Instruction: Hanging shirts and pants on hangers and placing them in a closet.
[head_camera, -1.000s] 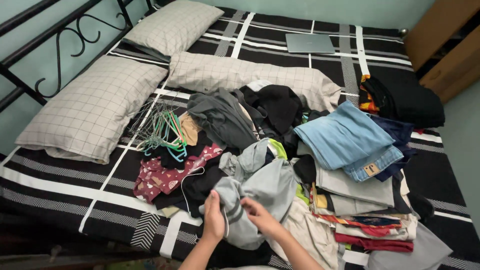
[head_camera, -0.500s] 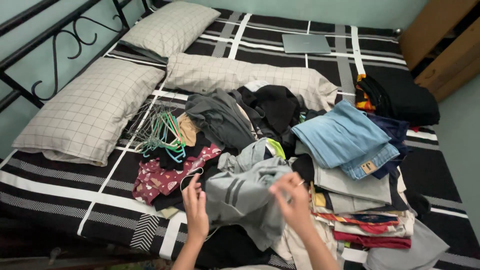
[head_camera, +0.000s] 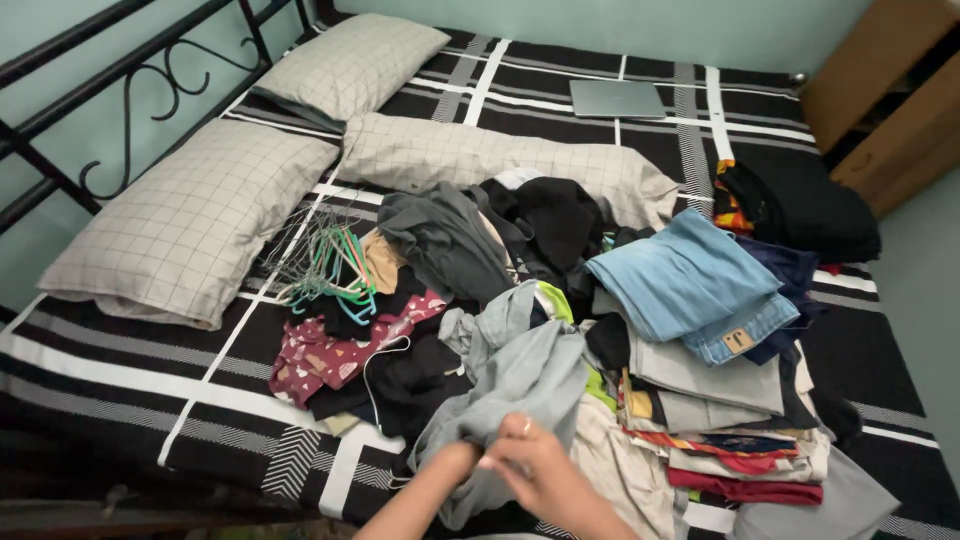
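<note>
At nine o'clock a checked pillow lies against the black metal headboard, with a second pillow at eleven o'clock. Just right of the first pillow, a bundle of wire and green hangers rests on the black-and-white striped bedcover. Below the hangers lies a maroon patterned garment, touching a dark grey top heaped toward the centre.

At six o'clock the left hand is sunk into a grey garment; its fingers are hidden in the cloth, so its grip cannot be told. Touching it, the right hand is closed, its fingers pinching the same grey garment at the lower edge. The garment lies crumpled at the centre of the clothes pile, near the bed's front edge.

At twelve o'clock a long checked bolster lies across the bed, and beyond it a closed grey laptop. At three o'clock folded light blue jeans top a stack of folded clothes. At two o'clock a black bundle sits near a wooden cabinet.
</note>
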